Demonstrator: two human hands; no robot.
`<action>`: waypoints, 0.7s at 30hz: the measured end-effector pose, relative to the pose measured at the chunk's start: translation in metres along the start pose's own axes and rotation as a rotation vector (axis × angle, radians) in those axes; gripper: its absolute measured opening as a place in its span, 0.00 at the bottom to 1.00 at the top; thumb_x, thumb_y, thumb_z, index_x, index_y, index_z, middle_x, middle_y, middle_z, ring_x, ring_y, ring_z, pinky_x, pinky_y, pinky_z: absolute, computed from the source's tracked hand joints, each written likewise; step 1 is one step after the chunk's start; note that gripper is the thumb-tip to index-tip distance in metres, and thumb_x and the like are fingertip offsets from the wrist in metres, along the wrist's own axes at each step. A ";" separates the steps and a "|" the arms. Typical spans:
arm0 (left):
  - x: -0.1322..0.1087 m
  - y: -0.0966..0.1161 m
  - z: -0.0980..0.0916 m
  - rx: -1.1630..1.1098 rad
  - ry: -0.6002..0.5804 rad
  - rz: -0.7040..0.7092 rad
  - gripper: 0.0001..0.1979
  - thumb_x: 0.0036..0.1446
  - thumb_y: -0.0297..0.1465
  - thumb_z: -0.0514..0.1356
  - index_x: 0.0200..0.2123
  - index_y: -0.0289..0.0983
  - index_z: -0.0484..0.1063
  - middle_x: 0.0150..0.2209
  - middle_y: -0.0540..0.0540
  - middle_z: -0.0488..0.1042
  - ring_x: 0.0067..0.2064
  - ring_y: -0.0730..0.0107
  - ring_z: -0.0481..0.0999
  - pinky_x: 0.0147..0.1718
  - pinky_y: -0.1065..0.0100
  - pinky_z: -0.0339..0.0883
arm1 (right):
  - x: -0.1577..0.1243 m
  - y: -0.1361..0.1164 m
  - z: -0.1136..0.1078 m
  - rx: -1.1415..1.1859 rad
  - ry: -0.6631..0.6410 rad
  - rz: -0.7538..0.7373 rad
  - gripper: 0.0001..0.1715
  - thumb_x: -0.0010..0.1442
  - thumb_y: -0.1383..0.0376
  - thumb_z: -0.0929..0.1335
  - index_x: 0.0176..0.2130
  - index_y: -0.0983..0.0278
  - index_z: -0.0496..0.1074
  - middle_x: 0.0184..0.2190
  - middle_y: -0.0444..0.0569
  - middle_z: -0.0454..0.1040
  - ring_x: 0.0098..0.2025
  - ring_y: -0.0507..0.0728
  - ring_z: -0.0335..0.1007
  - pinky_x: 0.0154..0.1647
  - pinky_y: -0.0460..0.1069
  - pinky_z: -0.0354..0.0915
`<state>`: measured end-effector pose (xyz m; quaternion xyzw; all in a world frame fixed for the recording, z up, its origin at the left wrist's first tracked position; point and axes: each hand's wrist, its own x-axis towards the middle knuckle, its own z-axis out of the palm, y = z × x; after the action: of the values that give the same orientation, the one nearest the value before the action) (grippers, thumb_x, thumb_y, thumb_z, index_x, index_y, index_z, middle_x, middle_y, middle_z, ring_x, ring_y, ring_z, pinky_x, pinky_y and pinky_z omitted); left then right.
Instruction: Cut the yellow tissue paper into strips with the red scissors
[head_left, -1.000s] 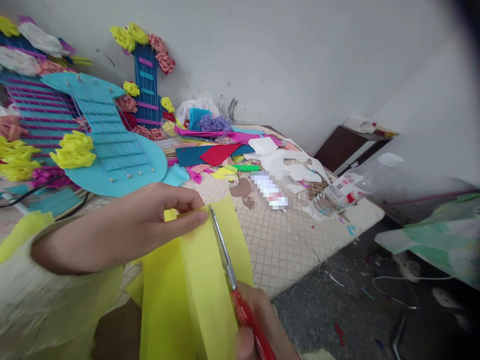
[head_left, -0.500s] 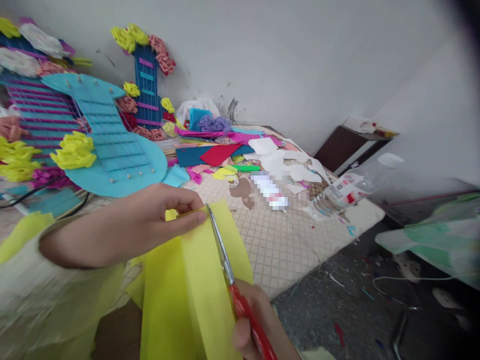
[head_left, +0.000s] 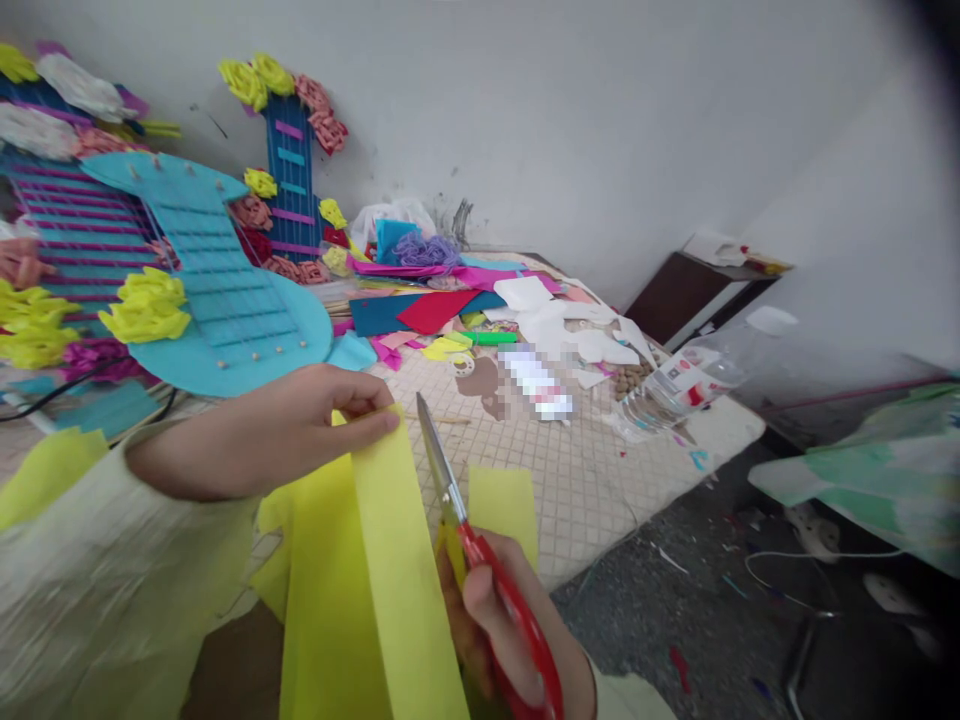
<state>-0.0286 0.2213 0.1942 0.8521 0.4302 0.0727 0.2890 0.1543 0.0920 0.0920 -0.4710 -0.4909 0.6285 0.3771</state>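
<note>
My left hand (head_left: 330, 425) pinches the top edge of a folded yellow sheet of paper (head_left: 397, 560), thumb in front and fingers behind. The sheet hangs down toward the bottom of the view, with a deeper yellow layer on its left. In my right hand (head_left: 517, 600) are red-handled scissors (head_left: 450, 490), blades pointing up and left, just right of the sheet's edge and apart from its top corner. A separate yellow paper piece (head_left: 506, 505) shows behind my right hand, over the table. The lower fingers of my right hand are partly hidden.
Turquoise guitar-shaped crafts (head_left: 225, 290) with paper flowers lean on the left wall. Coloured paper scraps (head_left: 431, 312), a green marker (head_left: 491, 338) and a blurred-out phone (head_left: 536, 382) lie on the tiled-pattern table (head_left: 570, 480). A plastic bottle (head_left: 690, 380) stands tilted-looking near the right edge.
The yellow strip right of the blades has come away from the sheet and now lies lower, behind my right hand. The scissors have drawn clear of the sheet's top edge.
</note>
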 end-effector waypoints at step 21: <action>0.032 -0.027 0.020 0.215 0.394 -0.060 0.21 0.60 0.40 0.47 0.48 0.32 0.67 0.43 0.42 0.76 0.43 0.54 0.74 0.41 0.57 0.66 | -0.007 0.016 -0.107 -0.266 0.507 0.053 0.31 0.49 0.41 0.66 0.28 0.66 0.71 0.18 0.46 0.69 0.22 0.54 0.69 0.27 0.48 0.64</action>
<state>-0.0199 0.2506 0.1590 0.8342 0.5088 0.1829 0.1087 0.2591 0.1102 0.0703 -0.6711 -0.4464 0.4306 0.4061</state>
